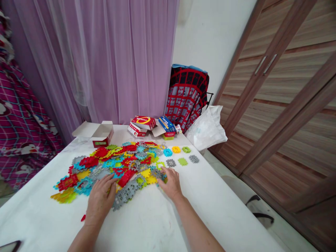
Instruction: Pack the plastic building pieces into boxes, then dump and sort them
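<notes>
A heap of colourful plastic interlocking tiles lies spread on a white table. My left hand rests palm down at the heap's near edge, fingers stretched toward a red piece and grey tiles. My right hand lies over the heap's right end, fingers curled onto grey and yellow tiles; whether it grips one is hidden. Several single tiles lie apart in rows to the right of the heap.
An open white and red box and small red and blue boxes stand at the table's far edge. A white plastic bag and a draped chair are behind. A wooden wardrobe fills the right.
</notes>
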Demonstrator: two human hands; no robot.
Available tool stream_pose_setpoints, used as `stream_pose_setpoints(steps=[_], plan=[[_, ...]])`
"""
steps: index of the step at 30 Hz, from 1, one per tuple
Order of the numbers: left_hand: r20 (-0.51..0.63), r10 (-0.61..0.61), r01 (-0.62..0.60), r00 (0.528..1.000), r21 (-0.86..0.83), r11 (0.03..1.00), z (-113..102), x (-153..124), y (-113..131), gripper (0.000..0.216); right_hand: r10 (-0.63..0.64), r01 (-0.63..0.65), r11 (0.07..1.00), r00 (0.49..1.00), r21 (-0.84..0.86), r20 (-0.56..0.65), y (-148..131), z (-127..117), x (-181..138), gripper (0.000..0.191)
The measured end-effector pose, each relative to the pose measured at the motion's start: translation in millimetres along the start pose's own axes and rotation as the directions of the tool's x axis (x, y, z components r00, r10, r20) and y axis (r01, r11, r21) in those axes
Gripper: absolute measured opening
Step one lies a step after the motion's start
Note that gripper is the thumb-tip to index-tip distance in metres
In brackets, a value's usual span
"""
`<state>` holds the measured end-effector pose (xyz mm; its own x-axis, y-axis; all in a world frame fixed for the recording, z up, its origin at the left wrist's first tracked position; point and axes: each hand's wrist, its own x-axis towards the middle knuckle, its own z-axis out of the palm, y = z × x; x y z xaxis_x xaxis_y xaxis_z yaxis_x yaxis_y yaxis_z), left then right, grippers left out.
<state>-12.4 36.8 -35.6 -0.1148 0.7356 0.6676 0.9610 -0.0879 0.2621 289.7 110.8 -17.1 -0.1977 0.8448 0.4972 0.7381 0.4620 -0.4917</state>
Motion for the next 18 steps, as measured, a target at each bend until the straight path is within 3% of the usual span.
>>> stream_pose_setpoints(steps=[8,18], plan=[[0.038,-0.014,0.015,0.999,-0.018,1.000,-2.9,0.2,-0.1,0.041,0.011,-0.014,0.999,0.997,-0.039,-0.072,10.0,4.3,0.5,0.049],[0.093,-0.026,0.028,0.995,-0.015,1.000,-3.6,0.8,-1.5,0.041,0.070,-0.068,0.997,0.997,-0.038,0.031,7.6,0.3,3.8,0.048]])
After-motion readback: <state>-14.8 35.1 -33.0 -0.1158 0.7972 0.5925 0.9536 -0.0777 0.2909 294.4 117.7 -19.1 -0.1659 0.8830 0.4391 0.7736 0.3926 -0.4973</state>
